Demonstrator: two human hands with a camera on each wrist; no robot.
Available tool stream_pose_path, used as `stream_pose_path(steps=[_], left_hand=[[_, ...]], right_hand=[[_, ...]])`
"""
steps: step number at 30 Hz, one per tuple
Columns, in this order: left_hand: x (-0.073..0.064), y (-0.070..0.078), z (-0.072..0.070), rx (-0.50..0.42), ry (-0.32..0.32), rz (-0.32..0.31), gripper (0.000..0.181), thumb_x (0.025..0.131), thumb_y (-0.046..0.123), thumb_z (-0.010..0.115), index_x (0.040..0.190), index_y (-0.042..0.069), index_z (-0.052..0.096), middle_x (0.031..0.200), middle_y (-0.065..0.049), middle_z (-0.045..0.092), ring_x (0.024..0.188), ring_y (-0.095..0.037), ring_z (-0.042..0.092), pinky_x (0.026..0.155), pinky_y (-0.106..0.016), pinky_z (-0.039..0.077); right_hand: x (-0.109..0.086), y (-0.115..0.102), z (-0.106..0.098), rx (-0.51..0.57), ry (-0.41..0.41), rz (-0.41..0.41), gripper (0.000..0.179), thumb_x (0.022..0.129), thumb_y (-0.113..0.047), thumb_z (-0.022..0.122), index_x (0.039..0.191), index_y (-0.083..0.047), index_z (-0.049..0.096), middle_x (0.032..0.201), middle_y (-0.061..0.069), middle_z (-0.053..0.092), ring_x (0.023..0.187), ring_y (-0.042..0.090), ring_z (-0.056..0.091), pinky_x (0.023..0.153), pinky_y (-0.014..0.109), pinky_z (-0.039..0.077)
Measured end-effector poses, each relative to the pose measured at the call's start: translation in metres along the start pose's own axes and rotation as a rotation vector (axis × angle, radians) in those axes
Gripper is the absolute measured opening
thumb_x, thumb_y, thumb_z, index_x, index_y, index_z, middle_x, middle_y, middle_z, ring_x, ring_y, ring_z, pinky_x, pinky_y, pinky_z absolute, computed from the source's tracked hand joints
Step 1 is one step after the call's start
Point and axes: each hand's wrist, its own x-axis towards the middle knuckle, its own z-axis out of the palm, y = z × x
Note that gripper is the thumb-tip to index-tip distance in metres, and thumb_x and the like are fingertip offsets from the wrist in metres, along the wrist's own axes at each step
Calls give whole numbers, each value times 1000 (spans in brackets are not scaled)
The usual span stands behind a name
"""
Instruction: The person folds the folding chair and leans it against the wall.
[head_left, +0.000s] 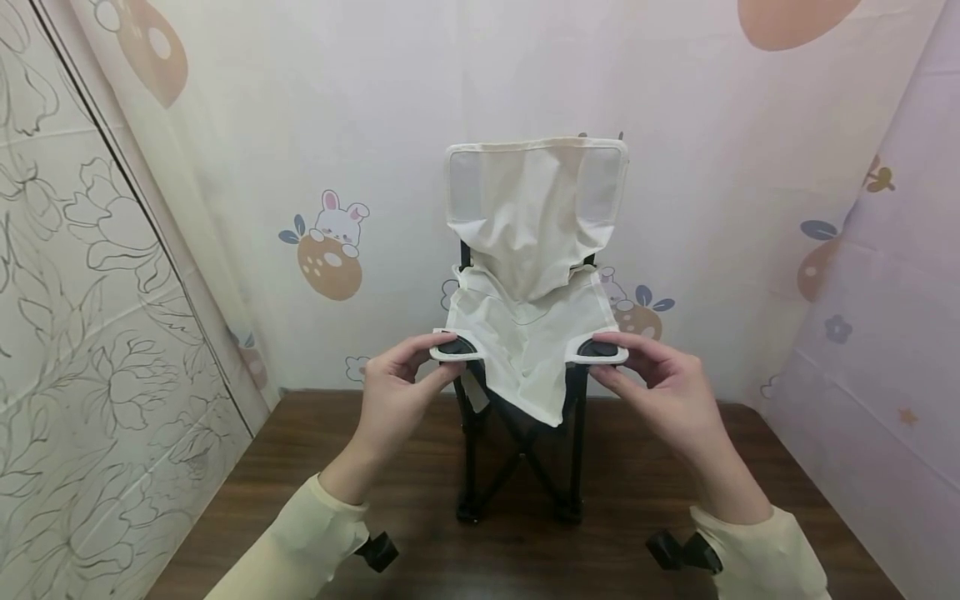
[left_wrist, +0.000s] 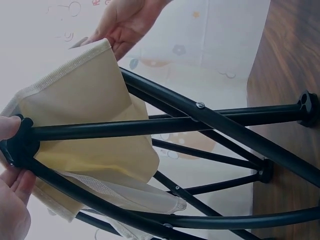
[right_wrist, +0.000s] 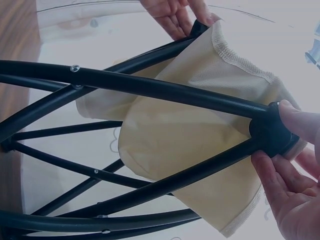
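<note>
A small folding chair (head_left: 522,321) with cream fabric and a black tubular frame stands upright and unfolded on the table. Its seat sags in the middle, and the front edge droops in a point. My left hand (head_left: 392,398) pinches the front left seat corner between thumb and fingers. At the front right corner, my right hand (head_left: 670,386) does the same. The left wrist view shows the black corner joint (left_wrist: 21,142) between thumb and fingers. In the right wrist view, the other corner joint (right_wrist: 271,131) is held alike. Crossed legs (head_left: 522,454) run down below the seat.
The chair's feet rest on a dark brown wooden table (head_left: 300,467). Close behind hangs a pale curtain (head_left: 390,100) printed with rabbits and carrots. A white panel with line-drawn flowers (head_left: 97,333) stands at the left. Black straps with small blocks sit at both sleeves.
</note>
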Motion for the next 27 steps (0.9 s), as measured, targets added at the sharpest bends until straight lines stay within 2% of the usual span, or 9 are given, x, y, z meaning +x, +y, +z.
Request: stream_pose_path(steps=[16, 27], left_hand=[[1, 1, 2, 15, -6, -2, 34, 92, -9, 83, 124, 2, 79, 125, -14, 78, 118, -25, 76, 96, -32, 63], [3, 0, 4, 12, 6, -4, 33, 91, -10, 83, 122, -1, 79, 123, -17, 78, 116, -22, 76, 95, -30, 63]], right_hand=[[1, 0, 0, -24, 0, -1, 43, 92, 8, 84, 133, -1, 76, 119, 1, 78, 107, 10, 76, 90, 23, 62], [3, -1, 1, -1, -1, 8, 41, 92, 8, 83, 132, -1, 76, 119, 2, 78, 107, 12, 76, 89, 23, 63]])
